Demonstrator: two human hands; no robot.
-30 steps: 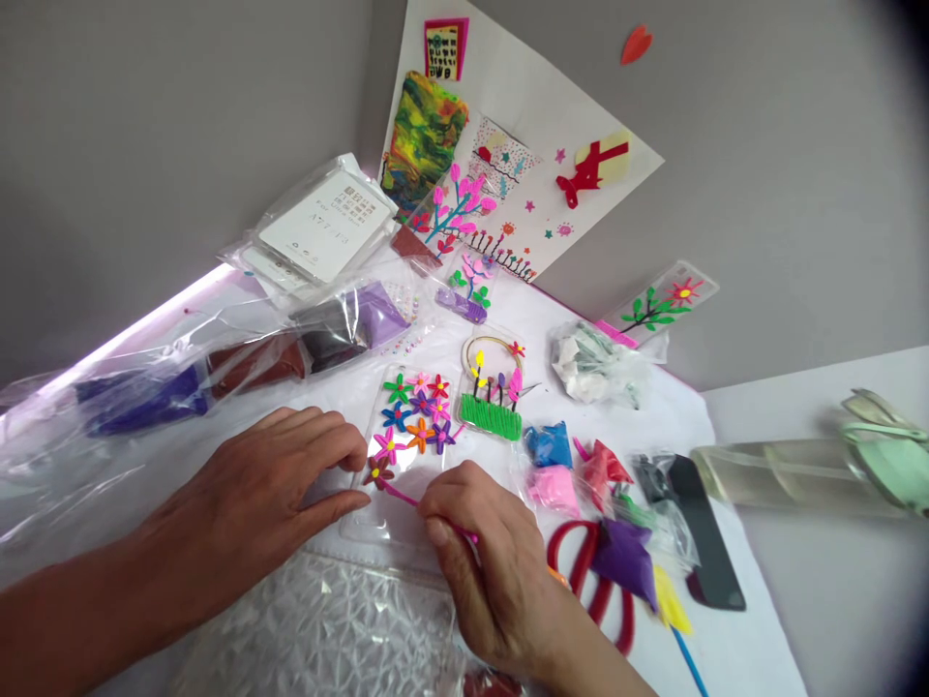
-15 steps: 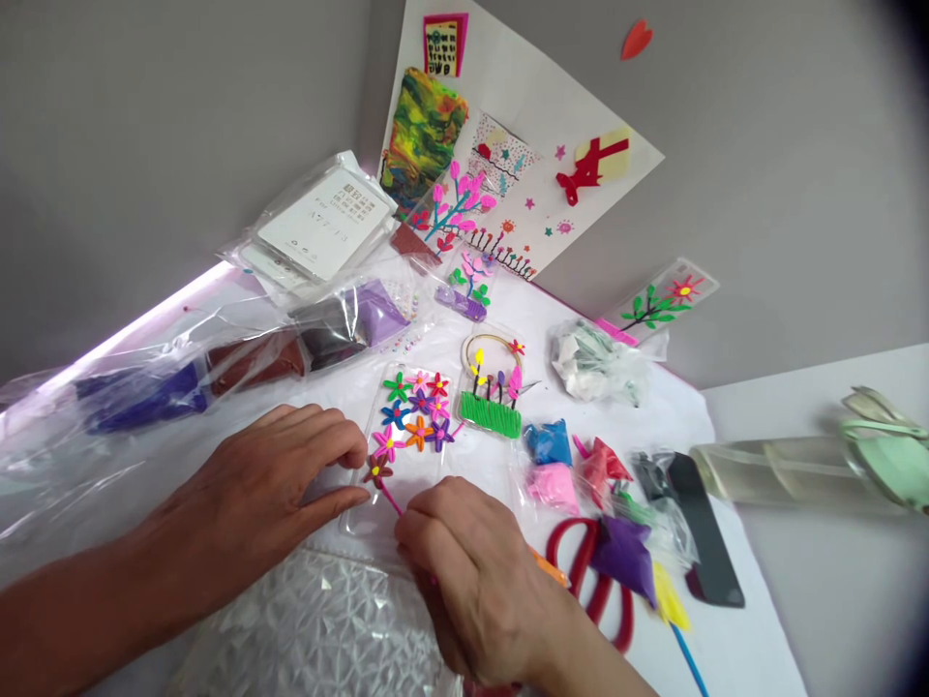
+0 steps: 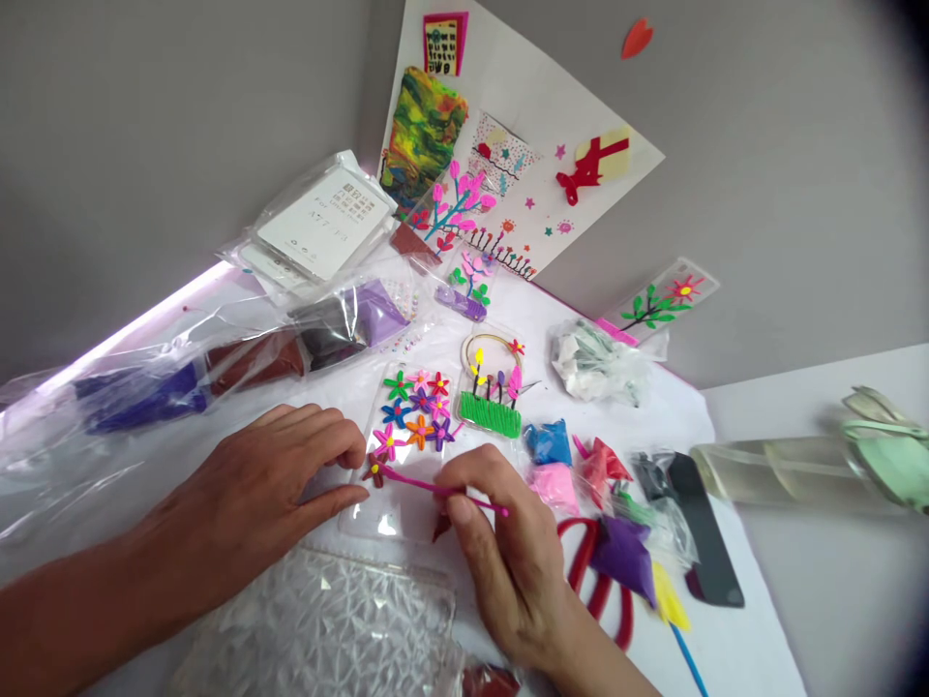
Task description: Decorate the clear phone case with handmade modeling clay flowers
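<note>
A clear phone case (image 3: 363, 518) lies flat, decorated with several clay flowers in rows, among them an orange flower (image 3: 419, 432). At its left edge, my left hand (image 3: 290, 474) rests with thumb and forefinger apart, beside a brown flower (image 3: 375, 470) with a yellow centre. My right hand (image 3: 500, 552) grips a thin magenta modelling tool (image 3: 413, 482) over the case. The tool's left end reaches the brown flower. Below those fingers a small dark brown bit (image 3: 440, 526) shows; whether it is held I cannot tell.
A textured clear sheet (image 3: 319, 629) lies in front. To the right are red scissors (image 3: 581, 561), a purple clay packet (image 3: 625, 557), other clay packets and a black phone (image 3: 707, 532). A finished green clay case (image 3: 491, 414) lies behind. Plastic-wrapped packets (image 3: 254, 363) stretch along the left.
My right hand has moved right and turned, so its thumb now shows. The magenta tool lies flatter, its tip still at the brown flower. My left hand has hardly moved.
</note>
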